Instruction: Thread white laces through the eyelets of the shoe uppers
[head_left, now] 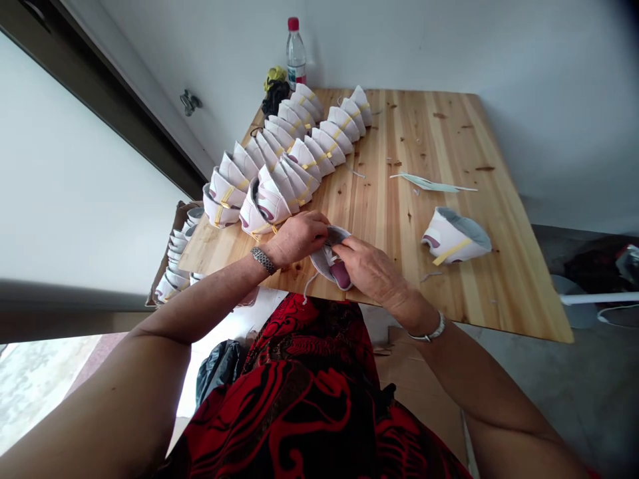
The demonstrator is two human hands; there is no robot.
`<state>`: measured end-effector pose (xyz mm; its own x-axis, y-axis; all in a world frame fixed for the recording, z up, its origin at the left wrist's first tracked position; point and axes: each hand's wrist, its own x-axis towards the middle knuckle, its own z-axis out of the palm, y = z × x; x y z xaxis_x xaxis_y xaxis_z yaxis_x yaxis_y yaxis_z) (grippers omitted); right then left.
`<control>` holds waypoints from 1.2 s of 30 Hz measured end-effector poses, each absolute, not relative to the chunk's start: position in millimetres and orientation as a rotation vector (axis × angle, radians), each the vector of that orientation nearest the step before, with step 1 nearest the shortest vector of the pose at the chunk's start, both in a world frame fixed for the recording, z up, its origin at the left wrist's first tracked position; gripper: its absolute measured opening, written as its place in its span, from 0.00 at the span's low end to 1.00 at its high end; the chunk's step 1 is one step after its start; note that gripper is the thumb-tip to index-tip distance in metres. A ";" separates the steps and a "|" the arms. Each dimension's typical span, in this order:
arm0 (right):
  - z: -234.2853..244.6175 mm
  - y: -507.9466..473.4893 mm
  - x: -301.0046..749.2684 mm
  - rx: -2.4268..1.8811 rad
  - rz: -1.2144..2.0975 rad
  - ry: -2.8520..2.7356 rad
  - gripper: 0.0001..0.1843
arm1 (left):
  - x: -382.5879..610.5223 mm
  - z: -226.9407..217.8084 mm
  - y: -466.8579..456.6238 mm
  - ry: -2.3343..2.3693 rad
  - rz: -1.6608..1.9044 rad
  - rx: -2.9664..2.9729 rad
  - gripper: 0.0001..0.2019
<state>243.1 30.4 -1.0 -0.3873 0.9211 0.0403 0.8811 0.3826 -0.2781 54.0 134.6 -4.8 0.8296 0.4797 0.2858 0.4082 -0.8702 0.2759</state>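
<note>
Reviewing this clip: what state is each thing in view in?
left hand: gripping the upper rim of a white cup mask
right hand: closed over the same mask
nested white cup masks: stacked on their sides in two long rows on the table
loose cup mask: lying alone on its side, yellow strap showing
water bottle: upright, red cap on
cardboard box: holding more masks

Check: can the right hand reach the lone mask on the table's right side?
Likely yes. The right hand holds a mask at the near edge of the pine table, but no other mask stands between it and the lone mask.
</note>
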 end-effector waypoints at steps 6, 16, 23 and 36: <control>0.0 27.8 232.0 -1.732 0.239 -2.503 0.16 | 53.6 -6.0 129.0 0.718 0.567 2.818 0.07; -0.1 16.3 236.0 -1.703 0.096 -2.424 0.15 | 42.8 -1.9 107.7 0.832 0.289 3.008 0.09; -11.4 -2.3 259.5 -1.656 0.181 -2.274 0.12 | 66.2 4.0 110.5 0.927 0.427 3.003 0.06; -18.7 -0.4 264.1 -1.543 0.256 -2.307 0.18 | 88.6 9.3 118.3 0.409 0.329 3.133 0.07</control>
